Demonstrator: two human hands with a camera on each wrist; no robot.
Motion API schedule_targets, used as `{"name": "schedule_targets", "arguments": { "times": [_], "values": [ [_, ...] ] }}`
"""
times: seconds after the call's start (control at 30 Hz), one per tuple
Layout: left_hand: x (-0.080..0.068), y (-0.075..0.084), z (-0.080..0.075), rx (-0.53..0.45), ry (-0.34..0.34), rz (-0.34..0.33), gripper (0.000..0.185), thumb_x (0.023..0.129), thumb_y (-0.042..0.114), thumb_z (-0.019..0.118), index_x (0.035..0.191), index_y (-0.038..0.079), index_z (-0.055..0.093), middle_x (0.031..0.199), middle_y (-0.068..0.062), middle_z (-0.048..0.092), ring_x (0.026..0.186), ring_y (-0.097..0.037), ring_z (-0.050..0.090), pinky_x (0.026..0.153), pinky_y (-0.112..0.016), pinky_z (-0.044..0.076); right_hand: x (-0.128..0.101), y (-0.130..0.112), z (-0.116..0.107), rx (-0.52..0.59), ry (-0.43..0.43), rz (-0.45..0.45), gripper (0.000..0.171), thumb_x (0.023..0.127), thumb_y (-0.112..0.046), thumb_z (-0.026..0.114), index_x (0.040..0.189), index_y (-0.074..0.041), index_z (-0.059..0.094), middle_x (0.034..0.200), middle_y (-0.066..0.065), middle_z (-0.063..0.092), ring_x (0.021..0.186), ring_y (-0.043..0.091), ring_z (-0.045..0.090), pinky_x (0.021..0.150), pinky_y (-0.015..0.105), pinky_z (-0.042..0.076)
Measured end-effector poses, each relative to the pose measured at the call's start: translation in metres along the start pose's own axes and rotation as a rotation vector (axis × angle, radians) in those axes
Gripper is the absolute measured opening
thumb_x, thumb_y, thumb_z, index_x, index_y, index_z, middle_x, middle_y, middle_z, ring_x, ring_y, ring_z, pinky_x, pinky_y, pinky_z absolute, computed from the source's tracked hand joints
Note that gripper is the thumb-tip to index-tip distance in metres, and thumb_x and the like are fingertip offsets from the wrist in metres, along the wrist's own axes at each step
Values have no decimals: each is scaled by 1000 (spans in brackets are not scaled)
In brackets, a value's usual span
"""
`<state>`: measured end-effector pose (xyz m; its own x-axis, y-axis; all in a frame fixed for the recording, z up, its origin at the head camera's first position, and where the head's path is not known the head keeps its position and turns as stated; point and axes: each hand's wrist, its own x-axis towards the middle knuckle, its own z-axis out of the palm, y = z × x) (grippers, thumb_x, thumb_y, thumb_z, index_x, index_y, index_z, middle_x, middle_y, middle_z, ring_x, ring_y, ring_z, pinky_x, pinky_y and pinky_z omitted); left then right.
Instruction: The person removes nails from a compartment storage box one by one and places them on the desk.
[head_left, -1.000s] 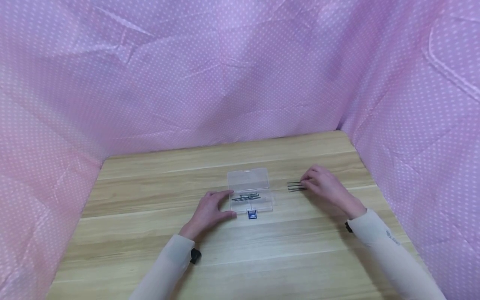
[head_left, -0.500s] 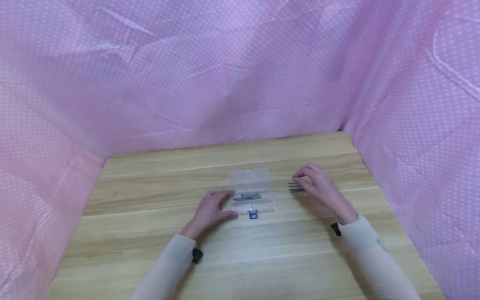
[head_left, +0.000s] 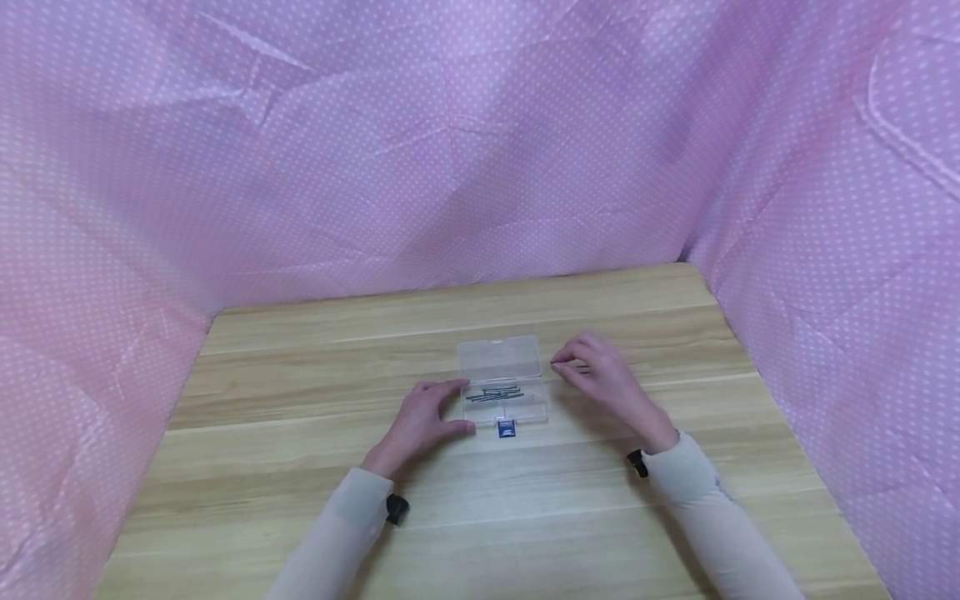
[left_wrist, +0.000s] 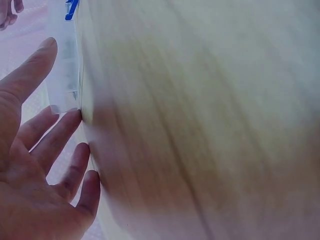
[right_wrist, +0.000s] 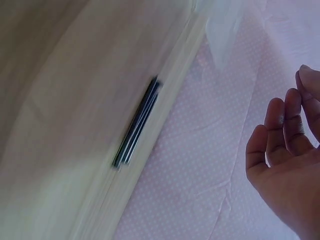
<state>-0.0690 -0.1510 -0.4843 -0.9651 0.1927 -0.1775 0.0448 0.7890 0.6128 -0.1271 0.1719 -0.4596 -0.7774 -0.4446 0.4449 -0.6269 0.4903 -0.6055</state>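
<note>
A clear plastic box (head_left: 525, 408) stands with its lid (head_left: 498, 358) folded back and its blue latch (head_left: 507, 428) at the front. Several dark nails (head_left: 495, 394) lie inside it. My left hand (head_left: 415, 423) holds the box at its left end, thumb at the front edge and index finger at the back. To the right of the box, my right hand (head_left: 609, 383) is raised with thumb and index fingertip together; a dark tip shows at the pinch, seemingly a nail, mostly hidden. More nails (right_wrist: 135, 125) lie side by side on the table, partly behind that hand in the head view.
The wooden table (head_left: 300, 375) carries the box and the loose nails. Pink dotted cloth (head_left: 450, 167) hangs behind the table and along both sides. A dark wrist camera (head_left: 637, 463) sits under the right cuff, another under the left.
My right hand has lifted from the loose nails and moved left, close to the box, fingertips still pinched. My left hand stays at the box.
</note>
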Motion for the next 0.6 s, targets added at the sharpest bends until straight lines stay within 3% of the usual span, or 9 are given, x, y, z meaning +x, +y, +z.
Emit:
{"name": "schedule_targets", "arguments": {
  "times": [0.33, 0.6],
  "values": [
    [0, 0, 2, 5, 1, -12, 80, 80, 46, 88, 150, 23, 56, 147, -6, 58, 134, -31, 47, 114, -53, 38, 13, -17, 25, 1, -106, -20, 10, 90, -3, 79, 98, -7, 76, 100, 3, 68, 97, 22, 66, 86, 41, 56],
    [-2, 0, 1, 7, 2, -12, 77, 82, 46, 87, 150, 24, 56, 145, -6, 59, 134, -31, 47, 112, -53, 39, 20, -25, 41, -21, -227, 42, 8, 93, -10, 78, 101, -10, 77, 103, -1, 66, 98, 18, 63, 89, 38, 55]
  ]
}}
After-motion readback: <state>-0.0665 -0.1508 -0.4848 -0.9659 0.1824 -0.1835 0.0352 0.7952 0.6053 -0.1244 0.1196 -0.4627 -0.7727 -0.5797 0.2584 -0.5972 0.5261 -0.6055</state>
